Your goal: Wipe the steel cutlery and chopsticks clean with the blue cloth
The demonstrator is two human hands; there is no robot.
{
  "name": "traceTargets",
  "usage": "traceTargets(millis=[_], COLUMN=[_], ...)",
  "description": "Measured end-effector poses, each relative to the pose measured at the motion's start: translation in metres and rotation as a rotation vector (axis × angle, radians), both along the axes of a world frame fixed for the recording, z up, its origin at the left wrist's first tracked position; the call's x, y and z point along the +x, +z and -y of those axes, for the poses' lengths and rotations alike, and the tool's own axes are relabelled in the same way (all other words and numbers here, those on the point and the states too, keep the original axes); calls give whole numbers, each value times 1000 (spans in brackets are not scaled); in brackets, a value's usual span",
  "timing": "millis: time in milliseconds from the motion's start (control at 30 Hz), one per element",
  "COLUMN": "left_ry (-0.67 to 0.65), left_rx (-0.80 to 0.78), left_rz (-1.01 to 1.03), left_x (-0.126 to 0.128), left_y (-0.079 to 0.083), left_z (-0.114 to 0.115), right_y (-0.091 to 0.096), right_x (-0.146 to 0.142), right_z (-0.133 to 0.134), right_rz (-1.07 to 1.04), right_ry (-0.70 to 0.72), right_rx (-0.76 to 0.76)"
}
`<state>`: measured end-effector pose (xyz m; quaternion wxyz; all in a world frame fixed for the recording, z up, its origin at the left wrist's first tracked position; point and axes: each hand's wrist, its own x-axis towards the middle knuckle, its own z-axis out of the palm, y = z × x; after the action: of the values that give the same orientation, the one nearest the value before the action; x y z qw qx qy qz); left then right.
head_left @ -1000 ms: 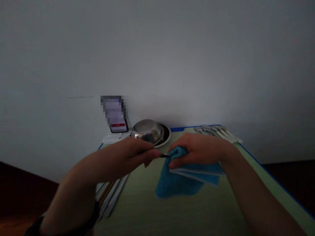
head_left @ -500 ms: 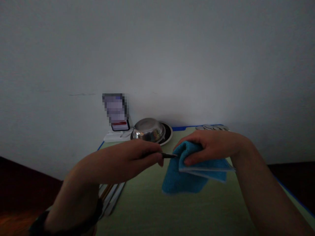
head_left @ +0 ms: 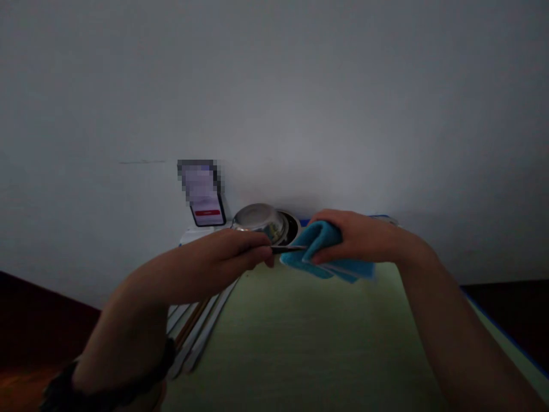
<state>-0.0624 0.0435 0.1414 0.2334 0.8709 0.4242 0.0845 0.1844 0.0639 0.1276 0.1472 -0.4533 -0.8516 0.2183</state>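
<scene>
My left hand (head_left: pixel 234 252) is closed around the handle of a thin metal utensil (head_left: pixel 288 249), whose far end disappears into a blue cloth (head_left: pixel 319 252). My right hand (head_left: pixel 355 237) is closed on that folded blue cloth, wrapped round the utensil's hidden end. Both hands are held up above the pale green table mat (head_left: pixel 291 337). What kind of utensil it is stays hidden by the cloth.
A steel bowl (head_left: pixel 258 220) sits upside down on a dark plate (head_left: pixel 294 226) at the back by the wall. A phone (head_left: pixel 205 197) leans against the wall to its left. Several long utensils (head_left: pixel 201 332) lie at the mat's left edge. The table has a blue rim (head_left: pixel 493 323).
Both hands have risen and moved away from me with the utensil and cloth. The cloth, which hung down to the mat, is now bunched up in my right hand.
</scene>
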Motion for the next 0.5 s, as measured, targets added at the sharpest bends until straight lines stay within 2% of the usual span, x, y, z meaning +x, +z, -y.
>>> traceTargets(millis=[167, 333, 400, 500], left_ry=[83, 128, 140, 145], left_rx=[-27, -87, -101, -105], left_rz=[110, 160, 159, 165], left_x=[-12, -13, -11, -10], left_y=[-5, -4, -4, -2], left_z=[-2, -3, -3, -2], right_y=[2, 3, 2, 1], right_x=[9, 11, 11, 12], right_z=[0, 1, -1, -5], right_rz=[52, -61, -79, -86], right_ry=[16, -27, -55, 10], right_rx=[-138, -235, -232, -162])
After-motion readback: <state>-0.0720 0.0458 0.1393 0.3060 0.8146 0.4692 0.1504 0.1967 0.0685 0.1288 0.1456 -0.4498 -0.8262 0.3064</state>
